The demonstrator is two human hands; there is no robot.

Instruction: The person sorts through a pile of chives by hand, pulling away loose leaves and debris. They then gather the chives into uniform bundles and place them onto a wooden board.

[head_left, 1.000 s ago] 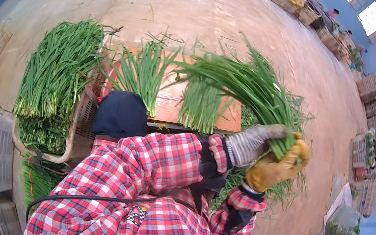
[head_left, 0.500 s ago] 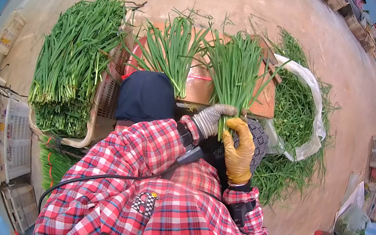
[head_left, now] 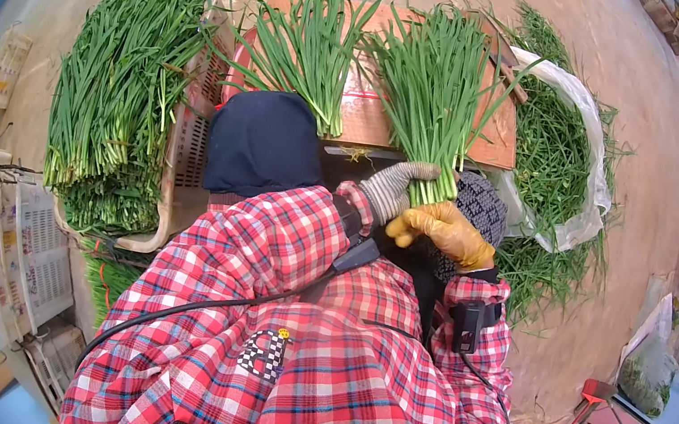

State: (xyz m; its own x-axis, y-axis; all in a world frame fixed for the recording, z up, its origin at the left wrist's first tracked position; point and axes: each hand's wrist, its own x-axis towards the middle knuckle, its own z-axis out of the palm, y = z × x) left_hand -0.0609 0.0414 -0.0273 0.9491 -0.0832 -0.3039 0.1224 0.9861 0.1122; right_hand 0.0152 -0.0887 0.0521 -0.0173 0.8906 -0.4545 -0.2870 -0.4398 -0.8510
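A bunch of garlic chives (head_left: 433,92) lies with its leaves fanned over a low orange board (head_left: 497,144) and its pale stem ends toward me. My left hand (head_left: 398,191), in a grey-white striped glove, is closed around the stems near their cut ends. My right hand (head_left: 449,233), in a yellow rubber glove, sits just below those ends with its fingers curled together; what they pinch, if anything, is hidden. A smaller bunch of garlic chives (head_left: 317,54) rests on the board to the left, beyond my dark-covered knee (head_left: 264,149).
At left, a plastic crate (head_left: 181,184) is piled with chives (head_left: 123,74). A white plastic bag (head_left: 593,189) encircles loose green leaves (head_left: 555,150) at right. More crates (head_left: 33,249) stand at far left. A black cable (head_left: 251,301) crosses my plaid sleeve.
My right hand has moved from the side of the stems to below their cut ends, its fingers turning leftward. My left hand keeps its hold. The whole view has shifted slightly.
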